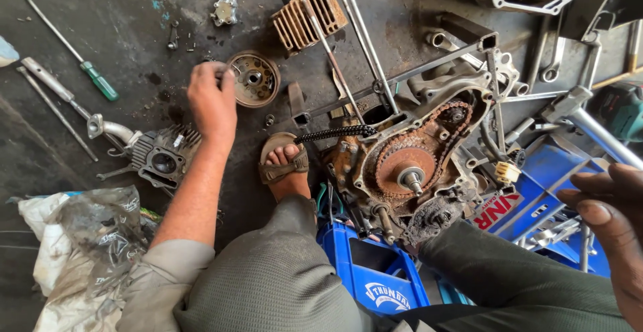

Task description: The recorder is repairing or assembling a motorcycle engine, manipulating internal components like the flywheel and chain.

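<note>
Head view, looking down on an oily dark concrete floor [134, 17]. At the far left a green-handled screwdriver [99, 81] and a long steel socket wrench [50, 86] lie apart, with bare floor around and above them. Below them sits a grey finned cylinder head with a bent pipe [157, 158], and a dirty white plastic sack [80, 252] fills the lower left corner.

The left hand [211, 101] reaches forward with fingers curled down over something small at the near rim of a round rusty metal rotor [253, 79]; what it pinches is hidden by the knuckles, possibly a small part. Just past the rotor stands a rusty finned cylinder block [309, 17]. A sandalled foot [284, 164] rests on the floor between the arm and the engine, leaving only a narrow strip of free floor.

Right of centre a grimy engine crankcase with an orange-rusted sprocket and chain [408, 164] sits on a blue plastic crate [372, 278], crowded by long steel rods [362, 31] and spanners [552, 57]. At the right edge, the right hand [613, 218] hovers loosely open, holding nothing, near the crate's corner.
</note>
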